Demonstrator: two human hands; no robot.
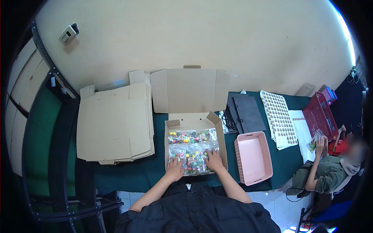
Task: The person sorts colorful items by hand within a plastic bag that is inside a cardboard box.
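An open cardboard box [221,134] lies in front of me on the dark green table, its lid flap standing up at the back. Inside lie several clear plastic bags of small colourful pieces [192,136]. My left hand [175,167] rests flat on the near left bags, fingers spread. Flat on the near right bags lies my right hand [213,160]. Neither hand grips anything that I can see.
A stack of flattened cardboard boxes [114,124] lies to the left. Right of the box sit dark paper bags [248,112], an empty pink basket [254,157], sticker sheets [279,116] and a red basket [320,114]. A seated person [326,171] at far right holds a bag.
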